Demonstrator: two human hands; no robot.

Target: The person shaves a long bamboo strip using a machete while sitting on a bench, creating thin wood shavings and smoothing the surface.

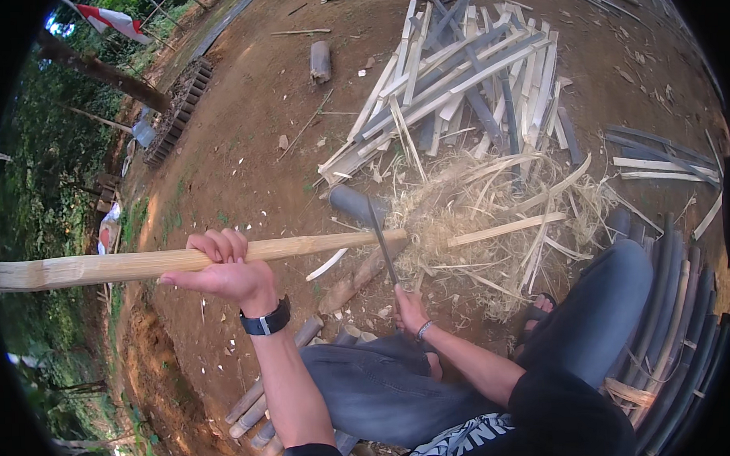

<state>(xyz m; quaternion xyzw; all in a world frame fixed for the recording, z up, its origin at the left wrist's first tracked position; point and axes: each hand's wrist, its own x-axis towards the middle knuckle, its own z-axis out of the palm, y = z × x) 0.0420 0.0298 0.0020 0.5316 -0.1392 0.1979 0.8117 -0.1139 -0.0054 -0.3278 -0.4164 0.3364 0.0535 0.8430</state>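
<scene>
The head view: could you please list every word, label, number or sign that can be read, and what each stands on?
Black shirt: white lettering on the front, which I leave unquoted.
Dark wristband: no marking that can be read.
Red-and-white flag: no lettering that can be made out.

The left grip [236, 274] holds a pale strip [133, 267]; the right grip [411, 308] holds a knife [388, 258] (shavings [448, 201] heaped alongside).
</scene>
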